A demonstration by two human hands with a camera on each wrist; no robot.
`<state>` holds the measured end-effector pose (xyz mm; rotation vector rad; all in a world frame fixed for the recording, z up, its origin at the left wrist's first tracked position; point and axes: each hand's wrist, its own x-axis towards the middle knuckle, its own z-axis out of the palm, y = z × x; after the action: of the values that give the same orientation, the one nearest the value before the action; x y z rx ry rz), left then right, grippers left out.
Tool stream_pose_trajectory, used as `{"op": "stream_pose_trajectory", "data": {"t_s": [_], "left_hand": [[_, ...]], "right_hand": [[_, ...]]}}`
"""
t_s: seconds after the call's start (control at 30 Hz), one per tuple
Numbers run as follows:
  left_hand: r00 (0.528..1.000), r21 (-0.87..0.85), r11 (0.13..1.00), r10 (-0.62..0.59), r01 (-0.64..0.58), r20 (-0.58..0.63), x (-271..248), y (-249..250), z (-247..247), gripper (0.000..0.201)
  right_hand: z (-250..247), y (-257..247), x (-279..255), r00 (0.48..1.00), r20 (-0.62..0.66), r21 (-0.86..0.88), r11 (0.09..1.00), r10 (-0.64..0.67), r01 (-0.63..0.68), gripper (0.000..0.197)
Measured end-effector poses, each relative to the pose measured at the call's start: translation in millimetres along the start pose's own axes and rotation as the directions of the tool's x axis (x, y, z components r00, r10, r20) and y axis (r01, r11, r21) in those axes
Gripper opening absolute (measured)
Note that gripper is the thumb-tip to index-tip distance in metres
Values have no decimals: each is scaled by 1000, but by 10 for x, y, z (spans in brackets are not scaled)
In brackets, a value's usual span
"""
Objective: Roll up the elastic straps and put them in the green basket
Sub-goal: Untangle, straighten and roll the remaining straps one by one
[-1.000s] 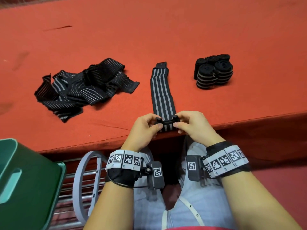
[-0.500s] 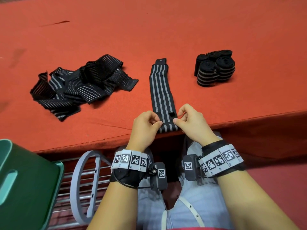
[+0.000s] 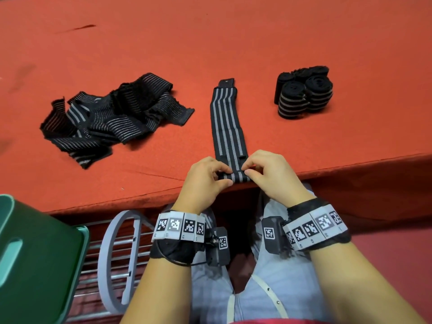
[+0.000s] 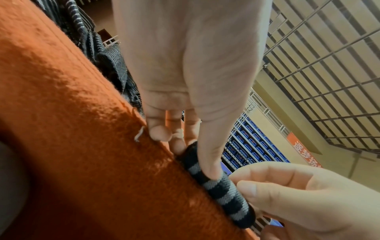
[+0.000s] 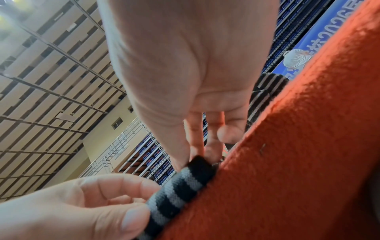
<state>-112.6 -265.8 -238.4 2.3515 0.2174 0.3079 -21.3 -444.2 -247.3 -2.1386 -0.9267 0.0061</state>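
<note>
Far out to the left of the left hand, down below the surface's edge, sits the green basket, and from this angle nothing can be seen inside it. Up on the red surface, beyond and to the left of that hand, there's a tangled heap of loose straps waiting its turn, none of it rolled.

Now the left hand: thumb and curled fingers pinched on the near end of the flat strap, right at the surface's edge. The left wrist view shows the thumb pressing down on the small first turn of the roll. That roll is barely started, perhaps one turn, and the rest of the strap stretches away flat from both hands, its tab end farthest off.

The right hand mirrors it, fingertips clamped on the other side of that same rolled end, thumb underneath as the right wrist view has it.

Beyond and to the right of the right hand stands a cluster of finished rolls, tight and striped, but they're on the surface, not in the basket.

So by my reckoning: several rolled, one just begun, a heap untouched, and all the basketing apparently left to do.
</note>
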Motion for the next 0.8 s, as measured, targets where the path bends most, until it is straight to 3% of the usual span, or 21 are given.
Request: {"op": "stream_pose_trajectory", "data": {"t_s": [0.13,0.27,0.6,0.8], "left_hand": [[1000,13,1000,18,-18,-14,-5,0,1,23],[1000,35,999,25,-25,1,-19,2,-10,27],[1000,15,1000,16,-16,10,-39,15,-46,24],[989,-96,989,-104,114,104,55,8,-90,17]], "right_hand": [[-48,18,-25,992,123,9,1000,21,-22,22],[-39,38,-20,992,124,-23,1000,12,-9,31],[-97,-31,-34,988,103,87,988,116,-125,20],[-131,-30,51,981,139,101,983,137,-151,15]]}}
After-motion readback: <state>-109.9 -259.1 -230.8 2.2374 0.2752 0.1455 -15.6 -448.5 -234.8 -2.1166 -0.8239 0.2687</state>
